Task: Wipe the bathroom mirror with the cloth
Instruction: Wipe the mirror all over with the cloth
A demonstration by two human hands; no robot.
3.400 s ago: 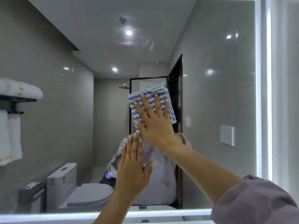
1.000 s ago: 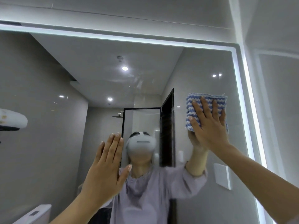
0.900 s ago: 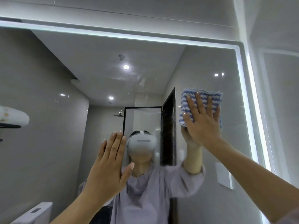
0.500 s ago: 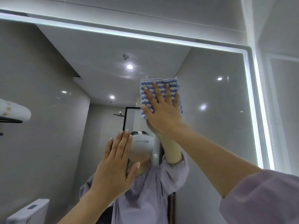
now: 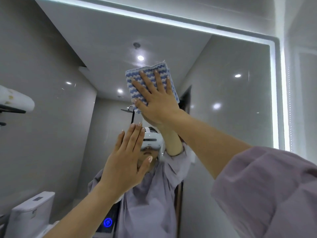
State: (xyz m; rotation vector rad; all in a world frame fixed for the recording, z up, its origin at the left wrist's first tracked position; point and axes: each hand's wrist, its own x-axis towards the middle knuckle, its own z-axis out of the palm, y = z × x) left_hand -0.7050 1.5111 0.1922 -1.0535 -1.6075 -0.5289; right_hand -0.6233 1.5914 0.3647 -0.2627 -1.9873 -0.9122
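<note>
The wiping step looks to be under way, high on the glass. The right hand (image 5: 157, 102) lies flat with its fingers spread and straight, pressing the folded blue-and-white wavy-striped cloth (image 5: 135, 79) against the mirror (image 5: 231, 103). This is in the upper centre of the frame, below the lit strip (image 5: 171, 18) that runs along the mirror's top edge. The cloth is not gripped; only the palm and fingers pin it to the glass. The left hand (image 5: 125, 162) is raised lower centre, fingers straight and together with the thumb out, and it holds nothing. Whether its palm touches the mirror or only hovers before it cannot be told. Judging by the cloth's place, the broad areas at upper left and upper right and the lower part of the mirror may yet need passes. The next move would probably call for steady flat pressure, so that the cloth slides along without bunching or slipping out from under the fingers. A long reach to the lit side edge (image 5: 274, 103) would also be needed. No brand or legible writing shows. The only marking is a glowing blue round icon (image 5: 107, 222) at lower centre, with a bulb-like symbol inside. A small label on the reflected toilet tank (image 5: 30, 208) at lower left is too small to read.
</note>
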